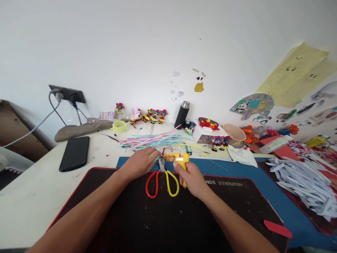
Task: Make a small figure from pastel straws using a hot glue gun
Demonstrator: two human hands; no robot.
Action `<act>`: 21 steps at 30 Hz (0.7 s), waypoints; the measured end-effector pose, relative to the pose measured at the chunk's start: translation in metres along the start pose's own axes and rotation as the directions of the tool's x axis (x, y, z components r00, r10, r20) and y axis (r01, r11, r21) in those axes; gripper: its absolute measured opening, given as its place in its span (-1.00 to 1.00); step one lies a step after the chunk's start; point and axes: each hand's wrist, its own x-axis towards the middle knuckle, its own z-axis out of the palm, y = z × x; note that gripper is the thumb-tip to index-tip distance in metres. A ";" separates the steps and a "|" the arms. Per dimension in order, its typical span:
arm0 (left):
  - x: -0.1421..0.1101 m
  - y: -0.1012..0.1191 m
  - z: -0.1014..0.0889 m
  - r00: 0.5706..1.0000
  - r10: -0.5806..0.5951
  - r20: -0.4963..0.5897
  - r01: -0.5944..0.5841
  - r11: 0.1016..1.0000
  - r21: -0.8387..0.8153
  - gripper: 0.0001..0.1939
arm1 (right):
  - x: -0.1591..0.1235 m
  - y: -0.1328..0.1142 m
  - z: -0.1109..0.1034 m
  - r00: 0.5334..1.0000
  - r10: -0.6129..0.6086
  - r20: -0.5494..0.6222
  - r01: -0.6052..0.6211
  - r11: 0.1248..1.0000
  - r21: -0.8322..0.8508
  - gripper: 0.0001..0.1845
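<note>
My right hand (191, 177) is wrapped round a yellow hot glue gun (181, 159), its stained nozzle end pointing left. My left hand (142, 162) is closed, its fingertips close to the nozzle. From those fingertips a bit of a teal pipe cleaner (157, 159) sticks out; the rest of it is hidden by the fingers. Between and below both hands lie scissors (162, 165) with one red and one yellow handle, spread apart on the black mat (158, 225). Just beyond my left hand is a pile of pink, teal and purple pipe cleaners (147, 140).
A phone (74, 153) lies at left, near a yellow-green tape roll (119, 126). Along the wall stand several small colourful figures (155, 116) and a black flask (182, 115). White paper strips (302, 184) are heaped at right. A red piece (278, 228) rests at the mat's right edge.
</note>
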 end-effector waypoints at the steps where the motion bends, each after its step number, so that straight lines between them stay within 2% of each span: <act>1: 0.000 0.000 0.000 1.000 0.002 0.001 -0.002 1.000 0.002 -0.83 | 0.000 0.000 0.000 1.000 -0.001 0.002 0.001 1.000 -0.011 -0.29; 14: 0.001 0.002 -0.002 1.000 0.008 0.009 -0.008 1.000 0.000 -0.79 | -0.004 -0.006 -0.004 1.000 0.018 0.000 -0.018 0.999 -0.031 -0.37; 21: 0.001 0.002 -0.001 1.000 -0.002 0.011 0.002 1.000 -0.029 -0.78 | -0.003 -0.006 -0.004 1.000 0.010 0.001 -0.010 0.999 -0.033 -0.35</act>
